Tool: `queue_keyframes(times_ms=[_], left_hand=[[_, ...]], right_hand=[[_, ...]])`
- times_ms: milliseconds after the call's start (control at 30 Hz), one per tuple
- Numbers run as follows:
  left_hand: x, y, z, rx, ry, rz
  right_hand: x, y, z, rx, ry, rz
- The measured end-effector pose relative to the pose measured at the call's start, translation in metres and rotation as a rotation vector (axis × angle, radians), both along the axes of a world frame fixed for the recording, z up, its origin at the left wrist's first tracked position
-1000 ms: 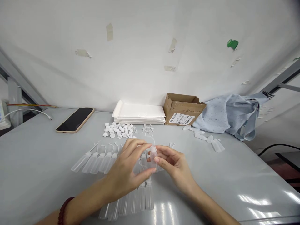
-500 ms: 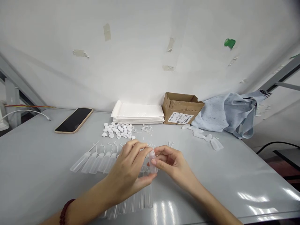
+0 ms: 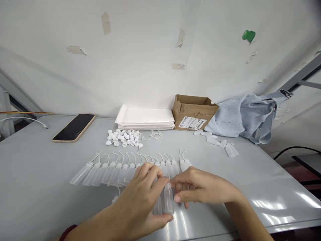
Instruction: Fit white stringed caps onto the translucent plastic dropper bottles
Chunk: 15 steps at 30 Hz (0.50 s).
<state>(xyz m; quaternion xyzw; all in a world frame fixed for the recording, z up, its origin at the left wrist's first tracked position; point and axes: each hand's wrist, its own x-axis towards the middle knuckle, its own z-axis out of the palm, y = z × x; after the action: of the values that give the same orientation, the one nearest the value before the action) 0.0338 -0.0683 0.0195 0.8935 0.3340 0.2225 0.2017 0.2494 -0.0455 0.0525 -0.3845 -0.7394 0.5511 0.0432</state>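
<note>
The bottle (image 3: 169, 202), slim, translucent and frosted, sits at six o'clock before the grey counter (image 3: 37, 187), its top toward twelve. The left hand (image 3: 140, 202) grasps it end to end, forefinger at top, thumb at base. The right hand's (image 3: 204, 187) fingers stand parted at its three o'clock; contact is unclear.

The tabletop (image 3: 250, 174) leaves passage at right; ahead, a row of bottles (image 3: 123, 173) bars the way.

The bottles (image 3: 169, 201) are translucent white, the cloth (image 3: 225, 117) speckled blue.
</note>
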Motion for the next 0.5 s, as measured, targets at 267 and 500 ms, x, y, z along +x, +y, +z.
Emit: queue_keyframes(times_ms=[267,500], left_hand=[[0.003,-0.009,-0.009,-0.030,0.154,-0.011],[0.004,-0.010,-0.013,-0.043,0.200,0.016]], right_hand=[[0.001,0.001,0.000,0.037,-0.085,0.113],[-0.002,0.000,0.000,0.050,-0.098,0.143]])
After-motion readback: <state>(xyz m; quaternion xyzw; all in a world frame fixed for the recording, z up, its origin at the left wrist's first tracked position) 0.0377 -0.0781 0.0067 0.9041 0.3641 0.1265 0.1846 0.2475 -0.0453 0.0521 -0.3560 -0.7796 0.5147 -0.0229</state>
